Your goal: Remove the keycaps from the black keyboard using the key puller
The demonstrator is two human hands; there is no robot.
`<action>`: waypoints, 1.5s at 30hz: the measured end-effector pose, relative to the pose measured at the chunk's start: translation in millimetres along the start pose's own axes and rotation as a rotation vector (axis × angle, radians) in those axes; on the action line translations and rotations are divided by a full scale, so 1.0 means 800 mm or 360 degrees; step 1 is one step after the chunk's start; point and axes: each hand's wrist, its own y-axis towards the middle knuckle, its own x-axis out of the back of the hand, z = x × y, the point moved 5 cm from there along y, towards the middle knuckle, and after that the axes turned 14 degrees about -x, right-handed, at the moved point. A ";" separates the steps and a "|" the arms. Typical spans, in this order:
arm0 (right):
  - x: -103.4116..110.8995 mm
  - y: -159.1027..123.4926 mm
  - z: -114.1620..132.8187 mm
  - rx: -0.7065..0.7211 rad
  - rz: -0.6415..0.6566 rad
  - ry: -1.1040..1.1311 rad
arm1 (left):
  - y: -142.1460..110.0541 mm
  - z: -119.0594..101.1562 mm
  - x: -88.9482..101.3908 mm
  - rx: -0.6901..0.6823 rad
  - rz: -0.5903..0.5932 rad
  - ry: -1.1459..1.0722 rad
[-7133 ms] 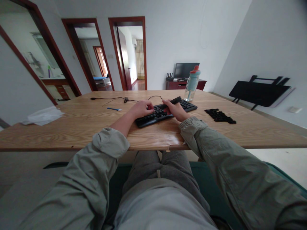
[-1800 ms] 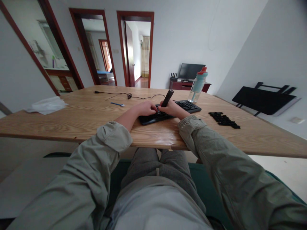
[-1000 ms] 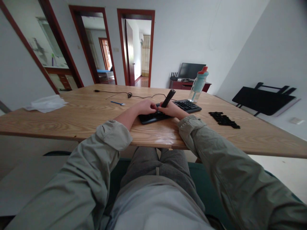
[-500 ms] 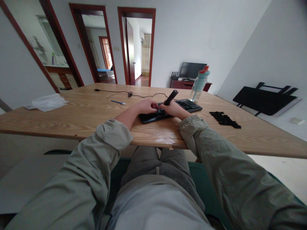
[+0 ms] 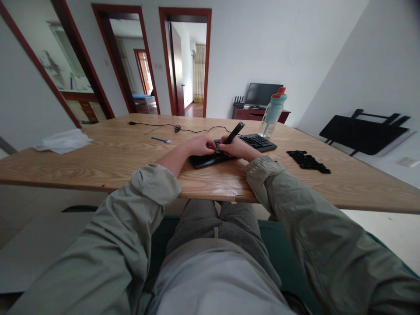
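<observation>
A black keyboard lies at a slant on the wooden table, both my hands over its left and middle part. My right hand is closed round a thick black pen-like tool; its upper end leans up to the right and its lower end is hidden by my fingers at the keys. Close beside it, my left hand rests on the keyboard with fingers bent and pinched together. Whatever those fingertips hold is too small to make out. To the right lies a patch of black keycaps set in rows.
A small blue brush lies left of the keyboard, with a thin black cable behind it. White tissue sits at the table's left. A clear bottle with a red and teal lid stands behind the keyboard.
My right hand and the black tool have shifted very slightly, the fingers closing nearer to the keys. My left hand stays in nearly the same place.
</observation>
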 end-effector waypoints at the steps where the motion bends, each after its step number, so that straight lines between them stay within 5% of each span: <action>1: 0.000 0.000 0.001 0.0016 0.0004 0.0002 | 0.000 0.001 -0.001 0.0004 0.0000 -0.0005; 10: 0.003 -0.004 0.006 0.0010 -0.0013 0.0059 | 0.001 0.001 -0.003 -0.0017 0.0023 -0.0009; 16: 0.030 -0.007 -0.001 -0.0151 -0.0322 0.0226 | 0.002 -0.009 0.001 0.0010 -0.0031 0.0073; 23: 0.036 -0.037 -0.017 -0.0330 -0.0153 0.0346 | -0.003 -0.011 0.009 0.0037 -0.0063 0.0103; 28: 0.037 -0.036 -0.032 -0.0186 0.0011 0.0490 | -0.003 -0.001 0.009 0.0061 -0.0093 0.0085; 35: 0.039 -0.018 -0.042 -0.0232 0.0026 0.0557 | -0.001 0.002 0.004 0.0058 -0.0089 0.0063; 45: 0.035 -0.009 -0.017 -0.0103 -0.0160 0.0277 | -0.002 -0.002 0.002 0.0072 -0.0010 0.0016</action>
